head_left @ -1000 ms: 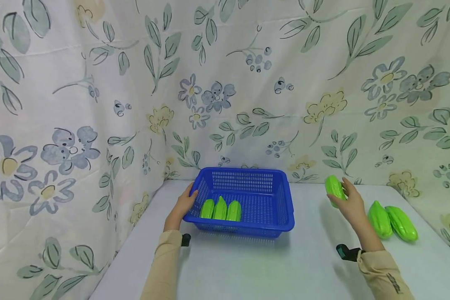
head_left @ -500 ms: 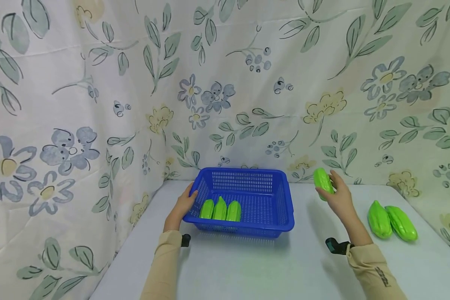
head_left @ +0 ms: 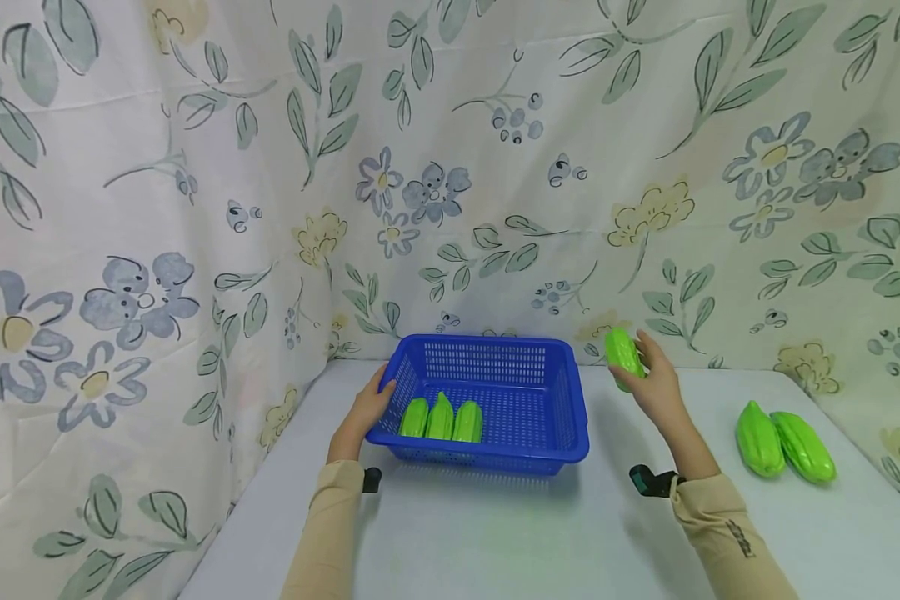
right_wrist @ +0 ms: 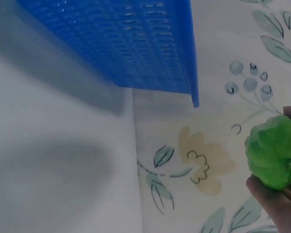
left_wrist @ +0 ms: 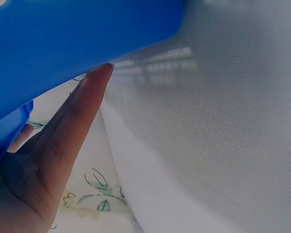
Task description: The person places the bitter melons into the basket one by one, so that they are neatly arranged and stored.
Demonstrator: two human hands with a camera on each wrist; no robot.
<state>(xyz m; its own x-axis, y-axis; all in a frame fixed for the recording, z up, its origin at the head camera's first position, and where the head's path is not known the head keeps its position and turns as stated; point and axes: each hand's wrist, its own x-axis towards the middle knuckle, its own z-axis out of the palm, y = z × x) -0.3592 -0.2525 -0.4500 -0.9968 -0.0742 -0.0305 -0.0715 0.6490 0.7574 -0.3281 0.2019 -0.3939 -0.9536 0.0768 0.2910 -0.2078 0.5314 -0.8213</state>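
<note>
My left hand [head_left: 367,410] grips the left end of a blue plastic basket [head_left: 487,448], thumb at the rim and fingers along the outside. In the left wrist view those fingers [left_wrist: 68,131] lie against the basket's blue wall. Three shiny green bitter melons [head_left: 440,419] lie side by side in the left part of the basket. My right hand [head_left: 657,387] holds another bitter melon [head_left: 624,358] raised over the table, right of the basket. Thumb and fingers clasp it from the side; its knobbly end [right_wrist: 271,153] faces the right wrist camera.
Two more bitter melons [head_left: 759,442] lie together on the white table [head_left: 495,542] at the far right. A curtain [head_left: 495,208] printed with flowers and leaves hangs behind the table and along its sides. The basket's perforated side [right_wrist: 136,43] stands near the right hand.
My right hand has moved left with the bitter melon, closer to the basket, and slightly upward. The left hand, the basket and the other bitter melons have stayed in place.
</note>
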